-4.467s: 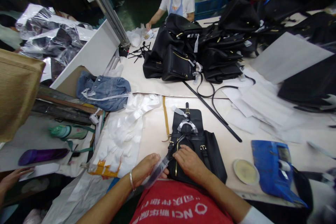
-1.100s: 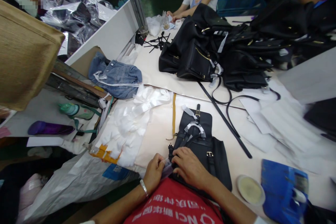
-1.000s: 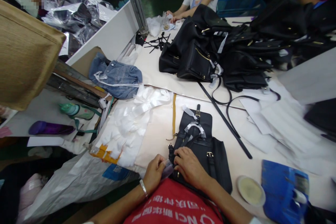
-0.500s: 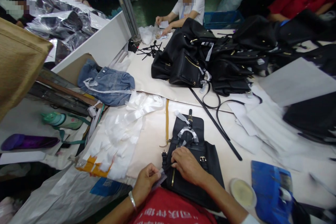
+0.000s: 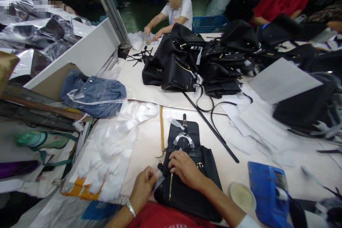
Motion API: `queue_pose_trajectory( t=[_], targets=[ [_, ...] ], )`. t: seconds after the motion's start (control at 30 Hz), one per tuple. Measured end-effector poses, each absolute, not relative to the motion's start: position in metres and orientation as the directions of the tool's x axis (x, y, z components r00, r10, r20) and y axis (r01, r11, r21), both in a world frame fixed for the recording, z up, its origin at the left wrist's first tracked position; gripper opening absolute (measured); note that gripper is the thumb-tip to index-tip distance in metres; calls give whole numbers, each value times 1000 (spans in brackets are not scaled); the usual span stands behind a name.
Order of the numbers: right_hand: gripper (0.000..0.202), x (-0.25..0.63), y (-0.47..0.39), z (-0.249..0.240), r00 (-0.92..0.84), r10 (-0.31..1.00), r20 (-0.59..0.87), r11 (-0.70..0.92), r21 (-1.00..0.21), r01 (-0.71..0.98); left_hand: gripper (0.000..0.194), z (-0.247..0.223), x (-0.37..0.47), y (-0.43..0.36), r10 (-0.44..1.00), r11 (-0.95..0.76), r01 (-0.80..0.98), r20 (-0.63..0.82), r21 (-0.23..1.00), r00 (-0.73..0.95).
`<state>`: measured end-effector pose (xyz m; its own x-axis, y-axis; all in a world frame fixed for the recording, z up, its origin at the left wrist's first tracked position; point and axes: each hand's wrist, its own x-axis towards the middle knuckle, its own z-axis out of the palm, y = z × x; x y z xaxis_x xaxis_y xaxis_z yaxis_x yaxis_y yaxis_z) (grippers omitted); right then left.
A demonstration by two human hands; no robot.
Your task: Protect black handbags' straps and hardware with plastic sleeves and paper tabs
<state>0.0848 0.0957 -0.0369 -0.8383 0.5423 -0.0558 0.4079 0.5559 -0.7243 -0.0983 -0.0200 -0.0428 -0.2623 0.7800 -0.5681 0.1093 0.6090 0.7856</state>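
Observation:
A black backpack (image 5: 192, 196) with gold zips and buckles lies in front of me, its flap laid back and its handle wrapped in white material. My left hand (image 5: 145, 184) is at the bag's left edge, thumb and fingers pinched on a translucent strip (image 5: 159, 180). My right hand (image 5: 184, 168) rests over the upper left part of the bag, fingers curled downward near the gold zip. What its fingertips hold, if anything, is hidden.
More black bags (image 5: 177, 74) are piled at the back. White wrapping sheets (image 5: 114, 142) and folded denim (image 5: 96, 91) lie left. Loose papers (image 5: 253, 117), a round tub (image 5: 242, 196) and a blue pouch (image 5: 267, 188) are right. A person in white (image 5: 187, 10) sits across.
The view has shifted, so the table contents appear farther left. My left hand with the translucent strip is slightly raised beside the bag. The right hand stays on the bag.

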Motion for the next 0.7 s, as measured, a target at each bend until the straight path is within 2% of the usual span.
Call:
queue_pose_trajectory(
  t=[0.1,0.23,0.4,0.47,0.57,0.63,0.7],
  targets=[
    [8,87,107,-42,-796,605,-35,523,-736,430,24,-37,-106,0,814,577,257,-522,775,-253],
    [2,88,116,-47,-808,589,-13,517,-763,389,19,-29,-111,27,880,472,488,-430,734,-204],
    [23,96,147,-54,-792,610,27,526,-761,379,13,-20,-110,43,909,380,647,-394,661,-132],
    [27,93,161,-59,-843,537,36,586,-735,342,12,-14,-109,46,913,350,708,-391,613,-113],
    [21,85,179,-66,-933,361,-1,632,-735,245,12,-2,-108,50,922,281,803,-381,525,-73],
    [18,83,192,-70,-953,300,-37,578,-788,213,14,5,-108,55,933,218,862,-358,457,-46],
    [19,85,204,-73,-944,328,-43,480,-853,206,16,11,-107,62,947,160,903,-320,400,-26]
  ],
)
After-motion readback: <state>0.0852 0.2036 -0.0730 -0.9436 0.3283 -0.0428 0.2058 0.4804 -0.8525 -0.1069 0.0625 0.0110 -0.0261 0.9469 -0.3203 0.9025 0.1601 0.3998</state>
